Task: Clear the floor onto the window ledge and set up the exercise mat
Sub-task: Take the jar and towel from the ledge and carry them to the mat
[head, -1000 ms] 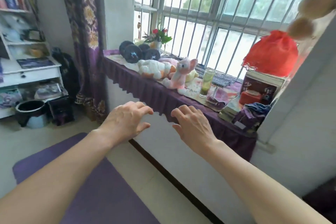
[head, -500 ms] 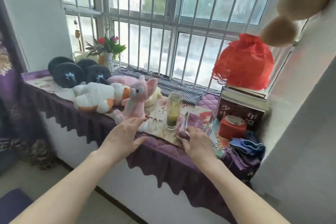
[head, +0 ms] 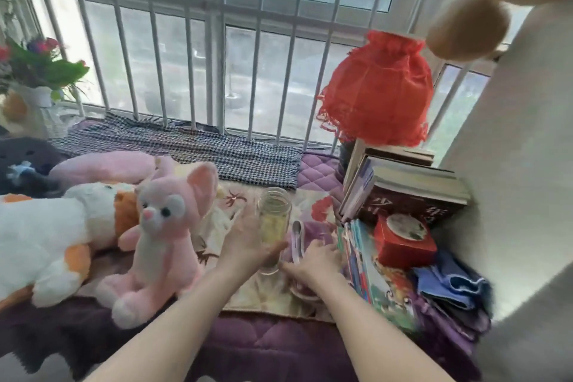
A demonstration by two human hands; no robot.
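We have closed in on the ledge (head: 263, 347): a second ago our hands hung empty in the air with the purple mat visible on the floor below, and now both are down among the things on the sill. The left hand (head: 248, 245) is wrapped around the glass jar (head: 274, 223), thumb across its front, gripping it. The right hand (head: 313, 260) rests on a clear container (head: 302, 245) just beside the jar, fingers spread over it; whether they have closed on it we cannot tell, as the view is blurred there.

The mat and floor are out of view now. We judge that the mat is already laid and that we are tidying or making room on the ledge, so this looks like the later part of the job.

The ledge is crowded. To the left, a pink cat (head: 167, 226) sits close to our left forearm, with a white and orange plush (head: 46, 232) lying behind it. To the right, books (head: 403, 192) are stacked under a red lampshade (head: 376, 93), a red box (head: 403, 242) sits in front of them, and picture books (head: 372, 273) lean just beside our right hand. Blue cloth (head: 449, 285) is bunched at the corner. The jar is open and holds yellowish liquid, so tilting it could spill onto the floral cloth (head: 226, 198), and little free space remains for shifting anything.
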